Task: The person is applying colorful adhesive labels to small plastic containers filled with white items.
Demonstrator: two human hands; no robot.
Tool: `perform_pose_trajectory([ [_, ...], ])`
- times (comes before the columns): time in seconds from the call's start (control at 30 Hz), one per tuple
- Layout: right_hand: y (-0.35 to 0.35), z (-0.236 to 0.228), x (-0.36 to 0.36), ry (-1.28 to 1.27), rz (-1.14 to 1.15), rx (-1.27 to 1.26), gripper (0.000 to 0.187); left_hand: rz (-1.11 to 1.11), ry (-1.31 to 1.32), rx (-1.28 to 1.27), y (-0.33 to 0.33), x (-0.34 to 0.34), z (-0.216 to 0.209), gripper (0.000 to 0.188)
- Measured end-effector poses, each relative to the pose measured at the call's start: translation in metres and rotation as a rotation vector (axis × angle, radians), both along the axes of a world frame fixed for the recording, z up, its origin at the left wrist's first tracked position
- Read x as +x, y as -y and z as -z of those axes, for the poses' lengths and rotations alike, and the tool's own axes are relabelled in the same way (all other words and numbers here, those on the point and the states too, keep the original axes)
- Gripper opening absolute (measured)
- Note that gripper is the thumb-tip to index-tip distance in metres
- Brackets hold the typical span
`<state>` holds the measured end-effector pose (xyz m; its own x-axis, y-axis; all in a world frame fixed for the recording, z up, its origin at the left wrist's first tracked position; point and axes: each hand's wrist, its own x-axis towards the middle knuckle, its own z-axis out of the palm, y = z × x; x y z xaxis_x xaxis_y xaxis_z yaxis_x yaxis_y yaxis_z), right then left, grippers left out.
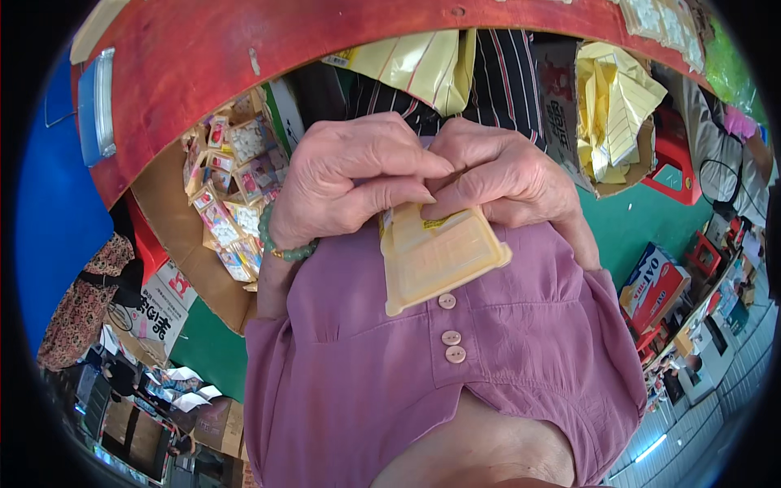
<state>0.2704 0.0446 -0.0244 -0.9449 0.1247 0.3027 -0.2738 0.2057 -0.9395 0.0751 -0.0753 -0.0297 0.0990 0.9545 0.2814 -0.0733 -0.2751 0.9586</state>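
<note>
The hands meet in front of the purple shirt (350,350), both busy at the upper end of a cream plastic tray (443,264). The right hand (504,171) seems to hold the tray, its thumb close over that end. The left hand (358,175) has thumb and forefinger drawn narrow beside it; whether anything is pinched between them I cannot tell. The tray hangs tilted below the fingers, off the bench (179,89), short of its near edge.

I'd judge this to be fine fingertip work on the tray's end, at a point the knuckles hide. The next move calls for a steady right grip and light, precise fingertips on the left, so that the thin plastic doesn't bend.

A yellow label (435,221) shows on the tray, partly covered, its print too small to read. Beyond, a yellow wrapper (407,69) lies by the bench's near edge. Below that edge on the left, a cardboard box (187,260) holds small packs (220,220) with colourful printing; on the right, another carton (561,118) bears bold dark characters. Farther right, a red-and-blue box (655,289) carries large pale lettering.
</note>
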Motion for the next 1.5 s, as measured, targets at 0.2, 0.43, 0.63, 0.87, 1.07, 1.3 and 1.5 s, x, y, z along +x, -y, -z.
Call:
perform_pose_trajectory([
  [0.2, 0.004, -0.002, 0.003, -0.013, 0.034, 0.076, 0.024, -0.208, 0.191, -0.165, 0.016, 0.003, 0.014, 0.013],
  [0.43, 0.001, -0.007, -0.006, -0.112, 0.287, 0.199, 0.024, -0.99, 0.146, -0.118, 0.035, -0.004, 0.034, 0.013],
  [0.63, 0.002, -0.009, -0.022, -0.217, 0.574, 0.38, 0.031, -0.729, -0.408, 0.024, 0.052, 0.001, 0.016, 0.034],
  [0.87, 0.003, -0.006, -0.033, -0.302, 0.535, 0.552, 0.035, -0.591, -0.525, 0.108, 0.038, -0.007, 0.006, 0.038],
  [1.07, 0.0, -0.005, -0.031, -0.283, 0.516, 0.494, 0.034, -0.586, -0.388, -0.229, 0.04, 0.006, -0.007, 0.036],
  [1.3, -0.007, -0.008, -0.026, -0.265, 0.446, 0.405, 0.031, -0.511, -0.505, 0.013, 0.026, 0.008, -0.018, 0.03],
  [1.5, -0.007, -0.007, -0.021, -0.257, 0.409, 0.291, 0.026, -0.384, -0.436, 0.297, 0.008, 0.005, -0.009, 0.03],
])
